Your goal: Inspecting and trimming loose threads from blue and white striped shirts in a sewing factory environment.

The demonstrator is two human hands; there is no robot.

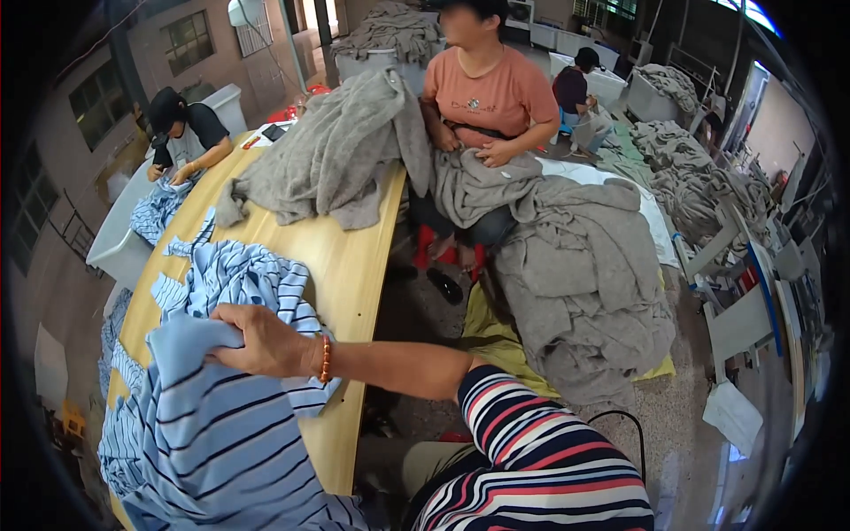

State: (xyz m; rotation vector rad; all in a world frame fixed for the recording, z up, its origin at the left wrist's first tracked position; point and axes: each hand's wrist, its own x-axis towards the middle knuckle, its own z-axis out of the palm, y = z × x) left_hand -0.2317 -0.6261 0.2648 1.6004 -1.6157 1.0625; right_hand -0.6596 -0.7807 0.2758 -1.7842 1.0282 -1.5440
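My right hand [270, 343] reaches across from the right, a beaded bracelet on its wrist. Its closed fingers grip a light-blue garment with dark and white stripes [235, 434] by a plain blue edge. The lifted cloth hangs down toward the lower edge, over the left side of the wooden table [345, 265]. Just beyond the hand lies a crumpled heap of similar striped garments [239, 270]. More striped cloth bunches up at the table's left edge. My left hand does not show; the hanging cloth covers much of the lower left.
A heap of grey garments [328, 146] covers the table's far end. Beside it a person in an orange shirt [491, 93] handles grey cloth, with a large grey pile [584, 283] to the right. Another person [190, 137] works at the far left by a white bin [128, 257].
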